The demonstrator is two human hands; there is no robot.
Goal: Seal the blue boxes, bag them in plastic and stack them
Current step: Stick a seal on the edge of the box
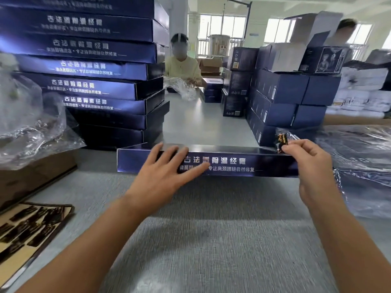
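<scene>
A flat blue box (232, 163) with white lettering lies on the grey table in front of me, its long side facing me. My left hand (167, 172) rests on its near side with fingers spread and straight. My right hand (306, 163) pinches a small black and gold sticker (281, 142) just above the box's right end. A tall stack of the same blue boxes (95, 66) stands at the left. Clear plastic bags (359, 149) lie at the right.
A sheet of black stickers (27, 231) lies at the near left, beside a brown carton (31, 176) topped with crumpled plastic (31, 123). Smaller blue cartons (285, 96) are piled at the right. Two people work at the far side.
</scene>
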